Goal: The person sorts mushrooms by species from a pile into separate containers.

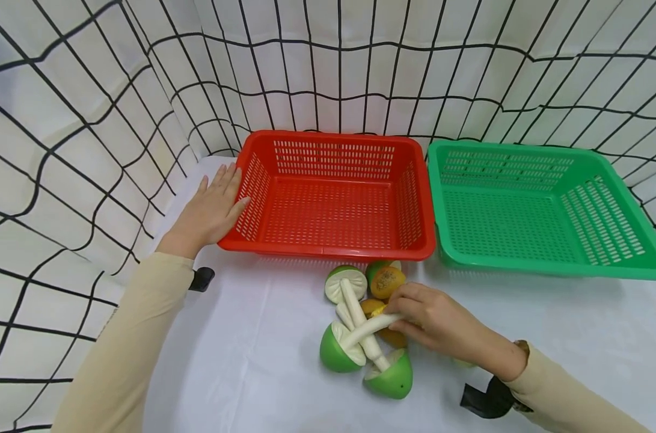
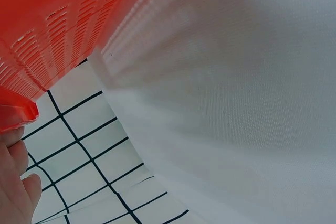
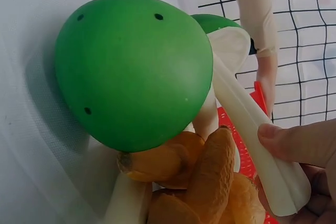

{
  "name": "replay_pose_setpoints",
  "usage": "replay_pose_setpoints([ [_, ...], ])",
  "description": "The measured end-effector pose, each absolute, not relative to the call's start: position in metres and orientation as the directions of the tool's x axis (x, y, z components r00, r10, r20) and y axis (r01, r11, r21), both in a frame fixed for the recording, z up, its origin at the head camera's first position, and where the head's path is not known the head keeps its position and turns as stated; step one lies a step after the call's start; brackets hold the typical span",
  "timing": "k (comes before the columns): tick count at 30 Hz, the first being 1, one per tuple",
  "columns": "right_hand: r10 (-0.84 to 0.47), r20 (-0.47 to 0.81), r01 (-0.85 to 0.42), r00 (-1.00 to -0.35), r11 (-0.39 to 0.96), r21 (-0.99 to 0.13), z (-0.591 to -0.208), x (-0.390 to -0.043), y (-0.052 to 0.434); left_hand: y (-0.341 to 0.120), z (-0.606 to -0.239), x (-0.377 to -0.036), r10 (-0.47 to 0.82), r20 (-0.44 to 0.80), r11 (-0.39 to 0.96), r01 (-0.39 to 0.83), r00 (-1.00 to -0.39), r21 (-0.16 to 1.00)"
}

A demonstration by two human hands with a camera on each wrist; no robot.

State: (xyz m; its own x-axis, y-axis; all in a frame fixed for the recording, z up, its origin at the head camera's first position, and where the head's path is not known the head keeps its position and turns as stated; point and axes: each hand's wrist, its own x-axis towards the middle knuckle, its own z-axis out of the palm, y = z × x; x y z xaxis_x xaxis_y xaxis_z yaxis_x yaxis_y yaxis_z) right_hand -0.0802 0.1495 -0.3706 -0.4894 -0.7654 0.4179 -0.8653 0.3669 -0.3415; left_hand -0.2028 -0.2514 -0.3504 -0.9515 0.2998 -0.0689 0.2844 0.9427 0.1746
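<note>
My right hand (image 1: 433, 316) pinches the pale stem (image 3: 247, 108) of a toy mushroom with a green cap (image 1: 335, 352) between thumb and fingers. That mushroom lies across another green-capped mushroom (image 1: 394, 377), whose dotted cap (image 3: 134, 72) looms large in the right wrist view. A third green-capped mushroom (image 1: 345, 281) lies behind them, near the red basket. Knobbly orange-brown pieces (image 3: 210, 166) sit beneath and beside the stems, partly hidden by my right hand. My left hand (image 1: 211, 207) rests with fingers extended on the left rim of the red basket (image 1: 322, 249).
A green basket (image 1: 555, 267) stands right of the red one, rims close together. Behind and to the left rises a black wire grid (image 1: 338, 66) over white cloth. White cloth (image 1: 241, 349) covers the table.
</note>
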Motion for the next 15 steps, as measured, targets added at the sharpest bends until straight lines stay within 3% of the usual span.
replay_pose_setpoints([
  [7,-0.743,0.384,-0.807,-0.548,0.349,-0.478,-0.365,-0.079,0.150,-0.251,-0.351,-0.202,0.297,-0.070,0.945,0.283,-0.952,0.165],
  [15,-0.656,0.508,-0.806,-0.559,0.285,-0.518,-0.356,-0.089,0.152,-0.251,-0.349,-0.202,0.297,-0.056,0.945,0.285,-0.953,0.160],
])
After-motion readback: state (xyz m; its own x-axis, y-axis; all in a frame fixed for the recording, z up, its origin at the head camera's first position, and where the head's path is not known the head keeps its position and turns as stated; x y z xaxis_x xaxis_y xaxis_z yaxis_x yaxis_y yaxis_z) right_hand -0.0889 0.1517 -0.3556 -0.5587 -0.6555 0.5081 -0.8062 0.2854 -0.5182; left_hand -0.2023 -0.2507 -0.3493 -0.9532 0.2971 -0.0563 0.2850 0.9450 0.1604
